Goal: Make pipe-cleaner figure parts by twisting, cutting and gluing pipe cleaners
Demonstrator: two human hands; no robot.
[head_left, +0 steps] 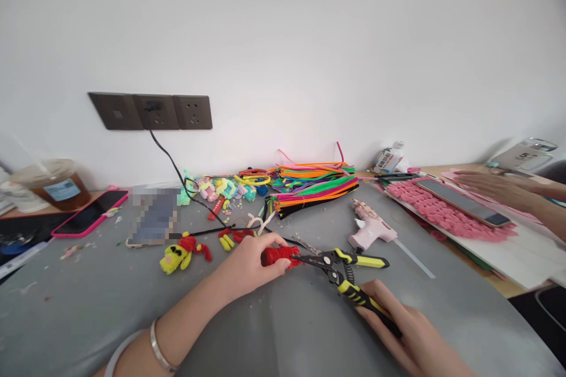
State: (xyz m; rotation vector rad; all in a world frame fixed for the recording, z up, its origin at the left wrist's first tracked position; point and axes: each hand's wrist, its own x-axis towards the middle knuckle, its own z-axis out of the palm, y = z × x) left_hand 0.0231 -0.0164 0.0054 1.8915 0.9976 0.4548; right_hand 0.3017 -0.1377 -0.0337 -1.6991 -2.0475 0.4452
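Between the thumb and fingers of my left hand (254, 262) is a small roll of red pipe cleaner (279, 255). My right hand (393, 318) grips one handle of black-and-yellow pliers (331, 265); the other handle stands apart from it, with a spring between. The pliers' tip touches the right end of the red roll. Left of my left hand lies a yellow and red pipe-cleaner figure (175, 258). Behind the hand are small red and yellow pieces (227, 240) and a cream pipe cleaner (260, 222).
Bundles of coloured pipe cleaners (313, 194) lie along the wall. A pink glue gun (371, 227) rests to the right. Phones (92, 215), a drink cup (57, 185) and a black cable (168, 159) are left. Another person's hand (495, 185) is at far right, near a pink crocheted piece (446, 212).
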